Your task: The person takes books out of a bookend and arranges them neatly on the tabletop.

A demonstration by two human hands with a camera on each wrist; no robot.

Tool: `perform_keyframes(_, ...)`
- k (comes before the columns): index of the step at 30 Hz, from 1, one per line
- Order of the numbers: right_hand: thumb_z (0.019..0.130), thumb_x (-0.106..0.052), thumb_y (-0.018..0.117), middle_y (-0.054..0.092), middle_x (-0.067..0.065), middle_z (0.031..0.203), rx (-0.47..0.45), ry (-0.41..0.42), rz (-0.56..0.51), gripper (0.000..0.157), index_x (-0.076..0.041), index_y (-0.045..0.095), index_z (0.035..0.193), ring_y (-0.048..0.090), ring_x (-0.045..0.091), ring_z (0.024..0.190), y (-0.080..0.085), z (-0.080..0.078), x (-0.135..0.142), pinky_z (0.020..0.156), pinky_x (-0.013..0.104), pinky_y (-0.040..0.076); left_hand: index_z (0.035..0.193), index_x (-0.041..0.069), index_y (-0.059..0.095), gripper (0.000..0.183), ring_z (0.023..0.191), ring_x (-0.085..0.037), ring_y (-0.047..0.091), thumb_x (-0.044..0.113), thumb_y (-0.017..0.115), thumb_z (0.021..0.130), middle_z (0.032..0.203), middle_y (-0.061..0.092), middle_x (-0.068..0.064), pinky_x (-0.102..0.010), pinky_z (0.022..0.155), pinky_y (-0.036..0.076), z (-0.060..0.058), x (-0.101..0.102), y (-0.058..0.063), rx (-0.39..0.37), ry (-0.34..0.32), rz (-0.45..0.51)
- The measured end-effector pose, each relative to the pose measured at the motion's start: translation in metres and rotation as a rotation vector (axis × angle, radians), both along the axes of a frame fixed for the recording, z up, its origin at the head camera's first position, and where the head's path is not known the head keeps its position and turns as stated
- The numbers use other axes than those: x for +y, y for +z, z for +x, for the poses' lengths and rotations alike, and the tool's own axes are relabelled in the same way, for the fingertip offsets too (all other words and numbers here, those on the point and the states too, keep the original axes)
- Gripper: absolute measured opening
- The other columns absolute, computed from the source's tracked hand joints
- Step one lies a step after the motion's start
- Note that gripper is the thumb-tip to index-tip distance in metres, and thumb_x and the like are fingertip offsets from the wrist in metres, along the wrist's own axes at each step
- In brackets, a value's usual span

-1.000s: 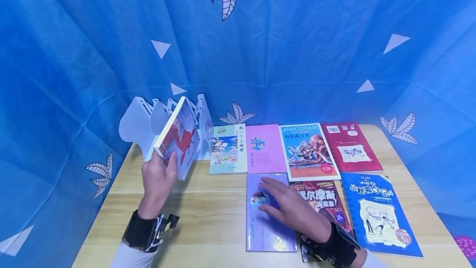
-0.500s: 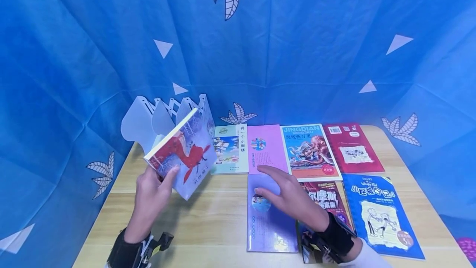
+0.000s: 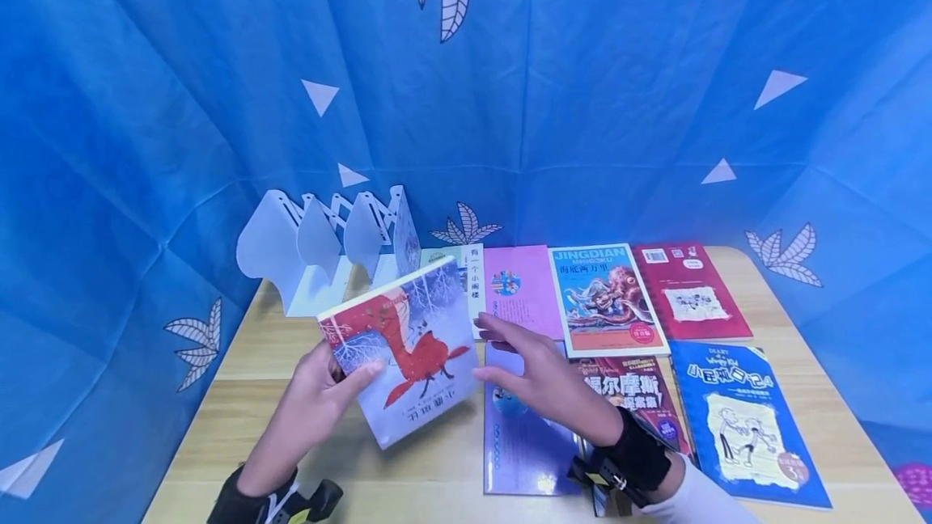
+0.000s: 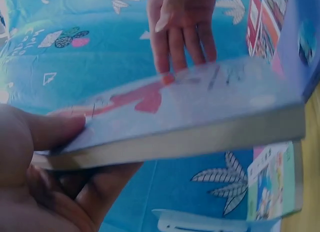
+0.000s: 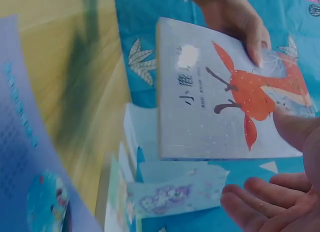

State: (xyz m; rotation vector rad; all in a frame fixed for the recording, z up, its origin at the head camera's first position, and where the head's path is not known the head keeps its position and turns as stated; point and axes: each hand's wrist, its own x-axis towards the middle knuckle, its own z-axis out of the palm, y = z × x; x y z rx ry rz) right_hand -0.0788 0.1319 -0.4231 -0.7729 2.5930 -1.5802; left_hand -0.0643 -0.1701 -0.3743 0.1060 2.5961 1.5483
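A picture book [image 3: 429, 338] with a red deer on a pale lilac cover is held up over the table, tilted, cover facing up. My left hand [image 3: 320, 399] grips its left edge, thumb [image 4: 60, 129] on the cover and fingers underneath. My right hand [image 3: 542, 378] is at the book's right side, fingers extended and spread from the thumb. In the right wrist view, the right thumb [image 5: 295, 127] overlaps the cover's edge, while the fingers [image 5: 265, 204] stretch out with the palm showing. A purple book [image 3: 531, 459] lies below the right hand, partly covered by it.
A white expandable book rack [image 3: 320, 229] stands at the back left. Laid flat are a green book [image 3: 475, 269], a pink book [image 3: 527, 289], an octopus-cover book [image 3: 607, 297], a red book [image 3: 692, 289], a maroon book [image 3: 641, 395] and a blue book [image 3: 750, 427]. Blue cloth [image 3: 582, 87] surrounds the table.
My left hand has brought the deer book from in front of the rack toward the right and nearer, turning its cover upward. My right hand has shifted slightly left to the book's side.
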Motion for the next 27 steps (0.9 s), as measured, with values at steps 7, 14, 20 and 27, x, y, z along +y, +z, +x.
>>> perform_keyframes(7, 0.098, -0.030, 0.071, 0.073, 0.011, 0.129, -0.025, 0.035, -0.038, 0.063, -0.003, 0.051, 0.151, 0.075, 0.021, 0.109, 0.004, 0.002, -0.007, 0.093, 0.031, 0.064, 0.147, 0.010, 0.049, 0.053, 0.118, -0.030, 0.073, 0.019, 0.071, 0.099, 0.138, 0.068, -0.016, -0.038, 0.096, 0.064, -0.001, 0.003, -0.003, -0.088, -0.047, 0.024)
perform_keyframes(14, 0.098, -0.028, 0.072, 0.075, 0.001, 0.097, -0.028, -0.040, -0.023, 0.023, -0.011, 0.069, 0.114, 0.071, 0.007, 0.087, 0.003, 0.003, -0.012, 0.076, 0.023, 0.064, 0.147, 0.009, 0.049, 0.053, 0.115, -0.028, 0.073, 0.018, 0.071, 0.099, 0.136, 0.069, -0.017, -0.039, 0.095, 0.064, -0.001, 0.001, -0.006, -0.110, -0.094, 0.040)
perform_keyframes(20, 0.098, -0.021, 0.072, 0.054, -0.006, 0.074, -0.017, -0.075, -0.015, 0.022, -0.013, 0.056, 0.085, 0.053, 0.002, 0.066, 0.003, 0.003, -0.016, 0.057, 0.018, 0.047, 0.147, 0.012, 0.050, 0.054, 0.114, -0.026, 0.074, 0.022, 0.072, 0.098, 0.135, 0.070, -0.014, -0.040, 0.097, 0.064, -0.006, -0.002, -0.007, -0.132, -0.091, 0.030)
perform_keyframes(27, 0.099, -0.019, 0.070, 0.057, -0.002, 0.072, -0.086, -0.082, -0.035, 0.023, -0.008, 0.055, 0.085, 0.056, 0.004, 0.063, -0.005, 0.000, -0.026, 0.055, 0.017, 0.042, 0.148, 0.013, 0.048, 0.057, 0.111, -0.024, 0.075, 0.027, 0.072, 0.099, 0.132, 0.073, -0.013, -0.037, 0.097, 0.063, -0.012, -0.007, -0.010, -0.160, -0.028, 0.026)
